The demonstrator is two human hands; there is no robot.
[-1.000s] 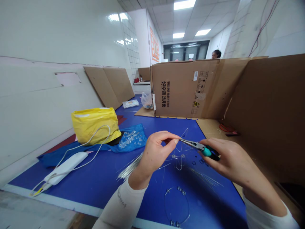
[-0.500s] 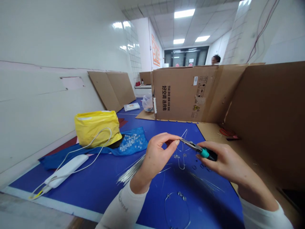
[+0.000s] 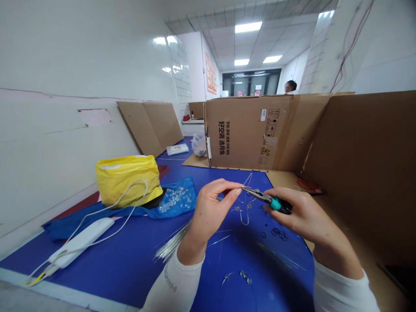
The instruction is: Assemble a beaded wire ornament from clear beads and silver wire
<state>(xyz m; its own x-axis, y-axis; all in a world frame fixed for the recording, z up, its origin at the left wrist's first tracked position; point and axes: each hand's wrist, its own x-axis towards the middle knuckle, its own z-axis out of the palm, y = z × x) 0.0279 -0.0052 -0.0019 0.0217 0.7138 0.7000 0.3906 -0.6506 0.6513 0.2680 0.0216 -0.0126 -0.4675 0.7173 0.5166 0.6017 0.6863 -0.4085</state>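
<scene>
Thumb and forefinger of my left hand point(image 3: 216, 208) are pinched together at the tip of the needle-nose pliers, on a thin metal wire point(image 3: 247, 179). My right hand point(image 3: 300, 212) is wrapped round the black and teal handles of the needle-nose pliers point(image 3: 264, 197), whose jaws point left and meet the left fingertips. Just below the jaws is a bent wire piece with clear beads point(image 3: 244, 216); whether it hangs or lies on the table I cannot tell. A bundle of straight wires point(image 3: 173, 242) lies by my left forearm. Nearer me lies a wire loop with beads point(image 3: 245, 277).
Clear beads point(image 3: 175, 199) lie on a blue cloth, beside a yellow bag point(image 3: 128, 180). A white power strip point(image 3: 79, 245) with its cord is at left. Small dark rings point(image 3: 279, 234) lie right of centre. A large cardboard box point(image 3: 247, 130) stands behind; a person's head shows beyond it.
The view has tilted up slightly and shifted, so everything sits a little lower and further left. Both hands keep the same hold, with the plier tip still at the left fingertips.
</scene>
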